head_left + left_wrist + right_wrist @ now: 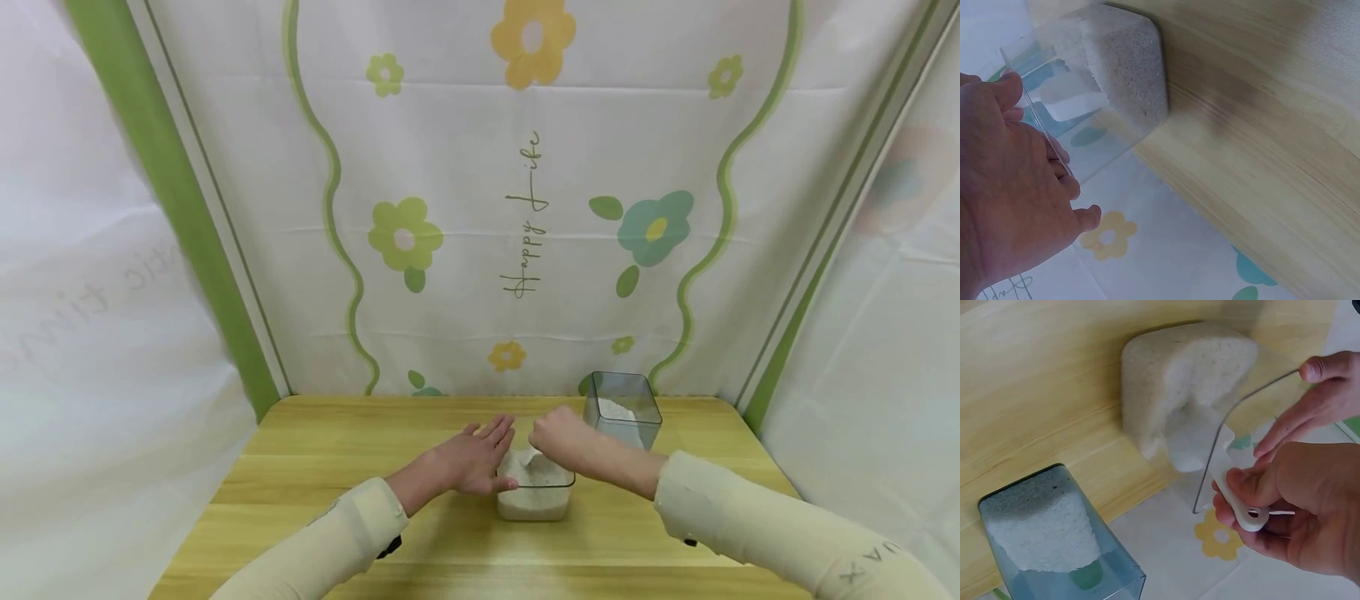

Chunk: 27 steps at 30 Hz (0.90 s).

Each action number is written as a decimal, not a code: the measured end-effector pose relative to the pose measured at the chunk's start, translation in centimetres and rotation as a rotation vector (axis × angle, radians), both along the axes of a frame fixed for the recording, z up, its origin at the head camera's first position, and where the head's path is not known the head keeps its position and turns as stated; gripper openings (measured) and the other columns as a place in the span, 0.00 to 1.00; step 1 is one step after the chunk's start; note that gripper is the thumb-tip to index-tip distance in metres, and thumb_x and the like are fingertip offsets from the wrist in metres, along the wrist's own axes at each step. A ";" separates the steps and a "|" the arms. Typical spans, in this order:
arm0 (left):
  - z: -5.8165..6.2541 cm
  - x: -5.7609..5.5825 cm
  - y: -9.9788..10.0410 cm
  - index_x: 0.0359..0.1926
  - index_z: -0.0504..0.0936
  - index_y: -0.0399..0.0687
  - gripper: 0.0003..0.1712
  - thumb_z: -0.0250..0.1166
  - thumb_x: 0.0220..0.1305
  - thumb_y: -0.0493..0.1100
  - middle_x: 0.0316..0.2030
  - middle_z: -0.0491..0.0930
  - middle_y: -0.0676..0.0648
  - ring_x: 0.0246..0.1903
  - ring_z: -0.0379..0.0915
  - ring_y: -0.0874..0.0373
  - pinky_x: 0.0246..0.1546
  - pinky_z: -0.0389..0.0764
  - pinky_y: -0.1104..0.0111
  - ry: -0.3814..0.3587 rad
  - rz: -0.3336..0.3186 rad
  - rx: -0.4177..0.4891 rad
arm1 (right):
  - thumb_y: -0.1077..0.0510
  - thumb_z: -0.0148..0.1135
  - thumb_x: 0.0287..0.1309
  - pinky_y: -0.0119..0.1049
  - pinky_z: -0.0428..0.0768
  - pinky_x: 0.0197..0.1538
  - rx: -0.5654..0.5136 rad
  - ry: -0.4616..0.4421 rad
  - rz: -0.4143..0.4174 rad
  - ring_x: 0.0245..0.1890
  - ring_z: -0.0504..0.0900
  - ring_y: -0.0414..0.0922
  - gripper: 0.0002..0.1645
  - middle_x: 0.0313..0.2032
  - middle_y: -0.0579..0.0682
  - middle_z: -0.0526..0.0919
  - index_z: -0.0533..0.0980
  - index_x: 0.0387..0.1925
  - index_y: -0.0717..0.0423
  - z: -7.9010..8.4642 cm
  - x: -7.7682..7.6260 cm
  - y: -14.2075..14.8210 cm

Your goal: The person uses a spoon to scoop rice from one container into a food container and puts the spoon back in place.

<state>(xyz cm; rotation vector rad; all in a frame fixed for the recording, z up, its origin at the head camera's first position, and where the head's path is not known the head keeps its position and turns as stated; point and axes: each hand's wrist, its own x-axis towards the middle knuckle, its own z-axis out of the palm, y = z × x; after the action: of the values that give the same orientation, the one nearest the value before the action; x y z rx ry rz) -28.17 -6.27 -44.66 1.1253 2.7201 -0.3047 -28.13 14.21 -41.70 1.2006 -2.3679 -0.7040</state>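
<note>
A clear square container [534,506] stands on the table in front of me, with off-white grain that looks like rice [1147,387] in its lower part. My left hand [476,460] lies along its left side, the thumb at the near corner of the rim and the other fingers stretched away. In the left wrist view, that hand [1019,181] touches the rim. From above, my right hand [566,437] grips the handle of a white scoop [1235,503]. The scoop's bowl is inside the container, against the grain.
A blue-tinted clear container [622,429], partly filled with white grain, stands at the back right of the wooden table [330,467], beyond my right forearm. A flower-printed curtain [450,167] hangs behind the table, and white sheeting [885,333] closes in both sides.
</note>
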 end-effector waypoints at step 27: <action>-0.2 0.1 0.2 0.80 0.49 0.46 0.50 0.39 0.71 0.74 0.80 0.41 0.46 0.80 0.37 0.54 0.75 0.56 0.54 0.017 0.007 0.003 | 0.68 0.67 0.53 0.24 0.73 0.22 -0.380 -0.972 -0.309 0.10 0.74 0.31 0.19 0.11 0.48 0.83 0.85 0.10 0.56 0.8 -2.4 2.0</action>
<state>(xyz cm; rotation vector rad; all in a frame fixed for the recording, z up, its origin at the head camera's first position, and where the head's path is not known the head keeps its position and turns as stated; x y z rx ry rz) -28.04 -6.12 -44.84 1.1193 2.7392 -0.3108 -30.49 16.20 -40.91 1.1537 -3.2915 0.3820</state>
